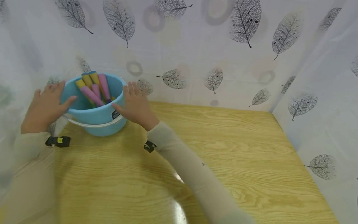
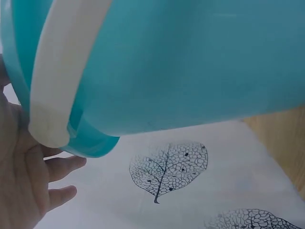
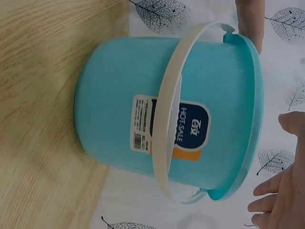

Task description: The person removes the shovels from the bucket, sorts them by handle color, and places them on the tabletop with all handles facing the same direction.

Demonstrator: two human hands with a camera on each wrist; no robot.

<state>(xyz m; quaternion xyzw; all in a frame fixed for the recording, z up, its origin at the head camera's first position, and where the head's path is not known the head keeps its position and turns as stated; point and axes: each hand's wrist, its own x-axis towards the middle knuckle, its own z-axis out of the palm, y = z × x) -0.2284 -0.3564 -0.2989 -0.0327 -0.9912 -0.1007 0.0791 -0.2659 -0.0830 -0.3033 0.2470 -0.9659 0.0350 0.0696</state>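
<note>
A light blue plastic bucket (image 1: 98, 116) stands upright on the table at the left, its white handle (image 3: 164, 114) hanging down the front. Several pink and yellow tapered sticks (image 1: 90, 95) lean inside it; their kind is unclear. At the bucket's left rim is my left hand (image 1: 47, 104), fingers extended and thumb over the edge; the left wrist view shows this hand (image 2: 21, 167) beside the handle's joint. My right hand (image 1: 137, 104) is by the right rim with fingers spread. In the right wrist view a gap separates the right hand (image 3: 283, 191) from the bucket.
The wood-grain table (image 1: 223, 149) extends to the right and toward me. A white curtain with leaf prints (image 1: 190, 46) hangs behind the bucket and along both sides. On the bucket's front is a printed label (image 3: 190, 124).
</note>
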